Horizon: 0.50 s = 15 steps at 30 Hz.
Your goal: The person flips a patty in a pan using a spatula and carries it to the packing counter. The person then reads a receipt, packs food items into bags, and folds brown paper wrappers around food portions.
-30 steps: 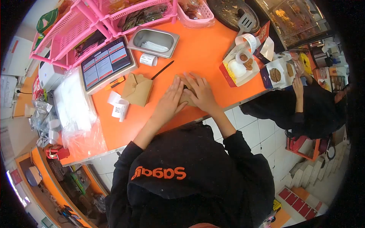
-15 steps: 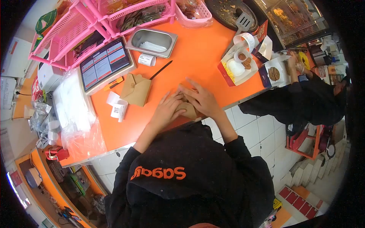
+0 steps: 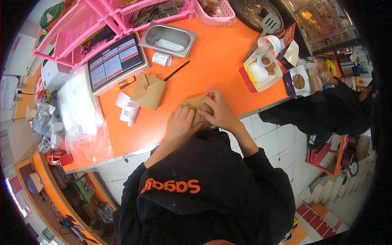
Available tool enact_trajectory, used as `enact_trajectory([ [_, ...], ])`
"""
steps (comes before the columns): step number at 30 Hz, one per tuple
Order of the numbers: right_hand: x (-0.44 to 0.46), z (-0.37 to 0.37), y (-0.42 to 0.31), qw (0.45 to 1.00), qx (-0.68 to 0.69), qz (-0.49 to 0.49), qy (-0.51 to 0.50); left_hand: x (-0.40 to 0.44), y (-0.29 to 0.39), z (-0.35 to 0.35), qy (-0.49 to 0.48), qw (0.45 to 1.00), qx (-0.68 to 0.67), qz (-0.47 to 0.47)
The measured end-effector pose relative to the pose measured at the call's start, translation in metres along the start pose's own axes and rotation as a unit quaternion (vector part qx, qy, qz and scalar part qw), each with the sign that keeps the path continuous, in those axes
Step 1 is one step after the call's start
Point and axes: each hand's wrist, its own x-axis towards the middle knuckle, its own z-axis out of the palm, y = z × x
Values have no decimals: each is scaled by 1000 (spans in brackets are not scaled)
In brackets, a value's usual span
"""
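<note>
A brown paper food box (image 3: 192, 102) sits at the front edge of the orange table, partly hidden under both hands. My left hand (image 3: 179, 124) lies over its near left side, fingers curled on the paper. My right hand (image 3: 220, 112) grips the right side, with its fingers bent around a flap. To the left stands a second brown paper box (image 3: 149, 92), its top folded closed. A black pen-like stick (image 3: 177, 70) lies beside that box, and a printed receipt (image 3: 129, 113) curls nearby.
Behind are a tablet (image 3: 115, 61), a steel pan (image 3: 168, 40) and pink baskets (image 3: 163, 15). An open meal box (image 3: 260, 71) with rice stands at right, near a slotted spatula (image 3: 267, 26). A co-worker's arm (image 3: 314, 79) reaches in at far right.
My right hand's fingers have gone from stretched out to bent around the box's flap. More of the box's far side shows now. The view has shifted slightly.
</note>
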Motion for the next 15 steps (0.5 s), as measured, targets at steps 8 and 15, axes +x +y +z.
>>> enact_trajectory([
  [8,8,-2,7,994,63,-66,-59,-3,-4,4,40,998,30,-24],
  [15,-1,7,14,943,318,49,-84,4,4,4,-20,998,28,-53],
])
